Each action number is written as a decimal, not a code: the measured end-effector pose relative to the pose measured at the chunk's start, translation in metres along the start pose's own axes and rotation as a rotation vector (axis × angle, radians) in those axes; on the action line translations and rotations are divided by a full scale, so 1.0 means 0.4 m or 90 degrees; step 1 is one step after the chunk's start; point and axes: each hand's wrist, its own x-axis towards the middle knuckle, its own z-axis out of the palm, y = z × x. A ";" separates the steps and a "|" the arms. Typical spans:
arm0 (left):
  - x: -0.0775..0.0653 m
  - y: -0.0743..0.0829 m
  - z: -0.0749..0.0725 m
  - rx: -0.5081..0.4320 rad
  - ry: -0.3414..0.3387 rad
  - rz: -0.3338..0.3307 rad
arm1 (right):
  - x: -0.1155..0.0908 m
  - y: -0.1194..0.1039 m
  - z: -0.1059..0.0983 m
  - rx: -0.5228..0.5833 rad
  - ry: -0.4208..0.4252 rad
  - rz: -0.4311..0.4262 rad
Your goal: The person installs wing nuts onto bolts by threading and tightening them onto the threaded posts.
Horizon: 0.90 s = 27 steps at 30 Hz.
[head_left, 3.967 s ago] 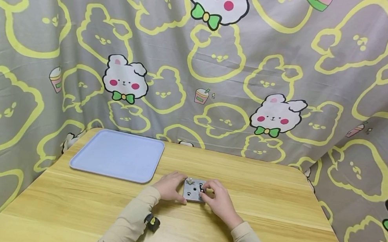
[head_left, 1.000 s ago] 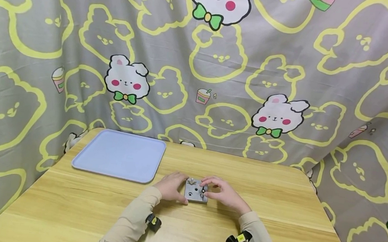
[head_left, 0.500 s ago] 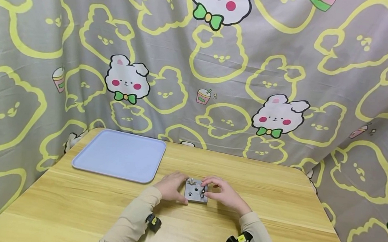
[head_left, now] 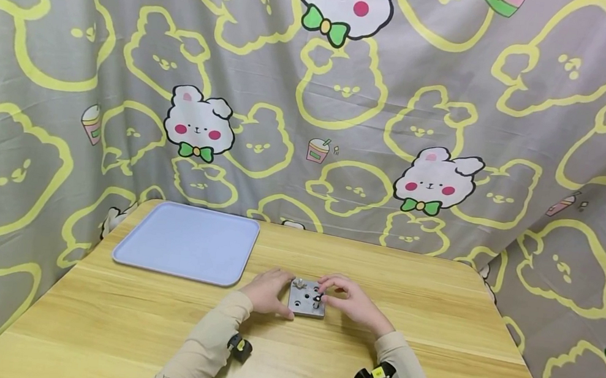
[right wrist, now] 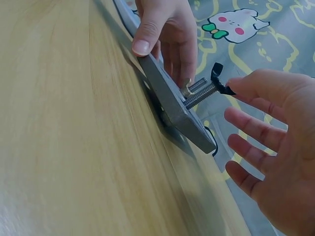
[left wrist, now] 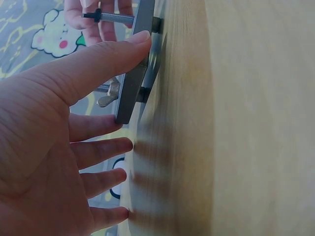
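A small grey metal plate (head_left: 306,306) with several holes is raised slightly off the wooden table by bolt heads beneath it. My left hand (head_left: 268,291) grips it from the left, thumb on the near edge and forefinger at the far corner. Near that far-left corner a silver wing nut (left wrist: 112,91) sits low on its bolt. On the right side a long threaded bolt (right wrist: 201,96) stands up from the plate, with a black wing nut (right wrist: 217,73) at its top. My right hand (head_left: 350,305) pinches one wing of this nut, other fingers spread.
A pale blue tray (head_left: 186,241) lies at the back left of the wooden table (head_left: 409,286). Patterned grey curtains (head_left: 269,87) hang behind and on both sides. Each sleeve carries a black wrist camera, the left one (head_left: 239,347) and the right one (head_left: 374,376).
Since four seconds ago my right hand has moved slightly right, and its fingers have shifted at the black wing nut, leaving more of the bolt showing. My left hand keeps its hold on the plate.
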 end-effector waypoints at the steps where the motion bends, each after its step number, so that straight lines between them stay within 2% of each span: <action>1: 0.000 0.000 0.000 -0.001 0.001 0.000 | 0.000 -0.001 0.001 -0.003 0.003 0.002; 18: -0.004 0.007 -0.004 -0.003 -0.004 -0.002 | 0.000 -0.004 -0.001 0.007 0.008 0.015; 27: -0.001 0.004 -0.002 0.002 -0.002 -0.001 | 0.004 -0.005 0.006 -0.020 0.037 0.009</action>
